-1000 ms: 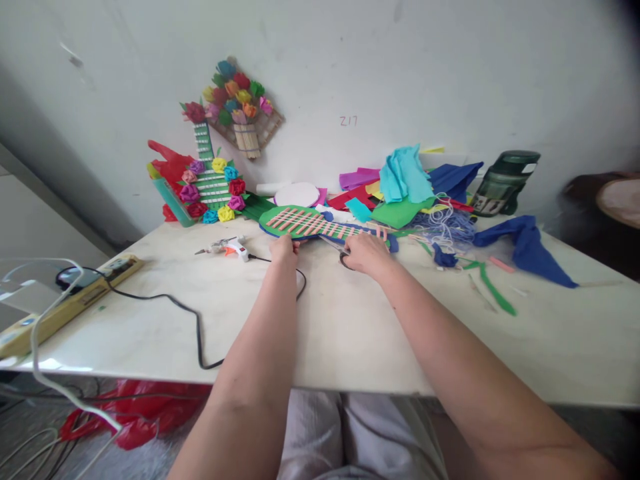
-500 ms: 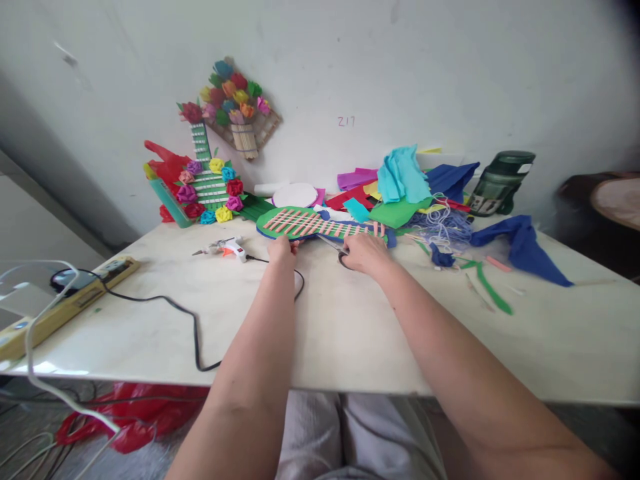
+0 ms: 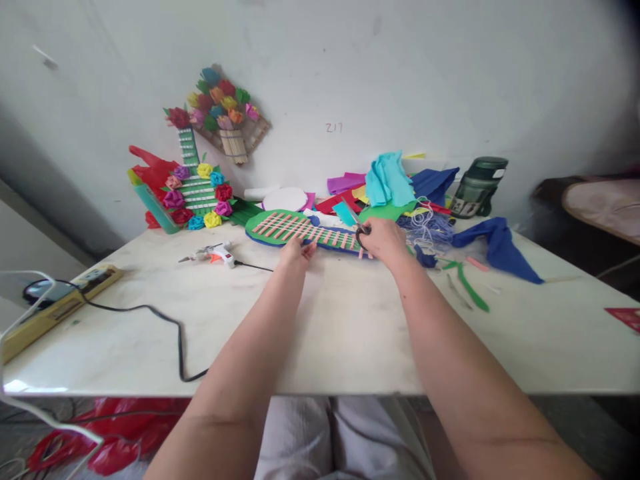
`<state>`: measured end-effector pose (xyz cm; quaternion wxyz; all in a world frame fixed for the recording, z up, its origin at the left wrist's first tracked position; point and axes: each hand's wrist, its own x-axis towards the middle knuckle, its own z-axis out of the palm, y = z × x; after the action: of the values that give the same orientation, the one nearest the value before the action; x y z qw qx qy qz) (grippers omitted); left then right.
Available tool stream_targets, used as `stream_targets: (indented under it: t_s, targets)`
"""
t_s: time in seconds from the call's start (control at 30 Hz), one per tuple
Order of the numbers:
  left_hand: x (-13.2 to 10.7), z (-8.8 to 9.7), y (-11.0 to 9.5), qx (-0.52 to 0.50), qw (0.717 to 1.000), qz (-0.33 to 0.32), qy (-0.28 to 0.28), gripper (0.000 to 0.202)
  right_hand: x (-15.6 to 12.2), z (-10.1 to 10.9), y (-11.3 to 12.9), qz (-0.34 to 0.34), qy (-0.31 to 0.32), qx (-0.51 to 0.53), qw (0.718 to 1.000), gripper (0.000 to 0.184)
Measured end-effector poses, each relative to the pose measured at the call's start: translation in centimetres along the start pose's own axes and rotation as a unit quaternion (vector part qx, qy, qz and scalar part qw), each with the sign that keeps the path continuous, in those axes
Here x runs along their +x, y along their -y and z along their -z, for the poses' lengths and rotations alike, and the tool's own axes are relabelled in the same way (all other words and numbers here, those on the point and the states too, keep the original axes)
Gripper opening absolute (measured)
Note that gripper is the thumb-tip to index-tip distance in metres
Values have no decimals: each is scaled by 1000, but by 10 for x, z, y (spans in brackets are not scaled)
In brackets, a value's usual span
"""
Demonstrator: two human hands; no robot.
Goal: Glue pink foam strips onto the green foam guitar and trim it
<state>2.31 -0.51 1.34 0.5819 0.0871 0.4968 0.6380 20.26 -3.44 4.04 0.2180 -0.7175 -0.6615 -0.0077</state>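
A green guitar-shaped paper craft (image 3: 293, 227) with pink strips and a blue backing lies on the white table (image 3: 325, 320). My left hand (image 3: 296, 254) pinches its near edge, fingers closed on it. My right hand (image 3: 384, 240) is closed on black-handled scissors (image 3: 359, 225) at the craft's right end, blades pointing up and left over the strips.
A glue gun (image 3: 215, 253) with a black cord (image 3: 165, 320) lies left of the craft. A power strip (image 3: 55, 307) sits at the left edge. Flower crafts (image 3: 200, 193), coloured paper scraps (image 3: 390, 180), yarn (image 3: 430, 230), a dark green bottle (image 3: 477, 187) and blue paper (image 3: 500, 247) crowd the back.
My right hand lifted the scissors off the table and moved them up to the craft's right end. My left hand slid right along the edge. The view shifted left.
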Motion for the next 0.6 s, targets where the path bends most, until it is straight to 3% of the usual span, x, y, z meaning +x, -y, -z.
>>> stream_targets:
  t_s: [0.27,0.47,0.6]
  targets:
    - [7,-5,3,36,999,8,-8,19,3,-12,-13,-33,26,-35,998,35]
    - [7,-9,9,101,994,-1,33,7,5,-17,-17,-18,38,-18,999,35]
    - [12,-10,7,141,990,-7,25,11,4,-15,-13,-8,41,7,999,33]
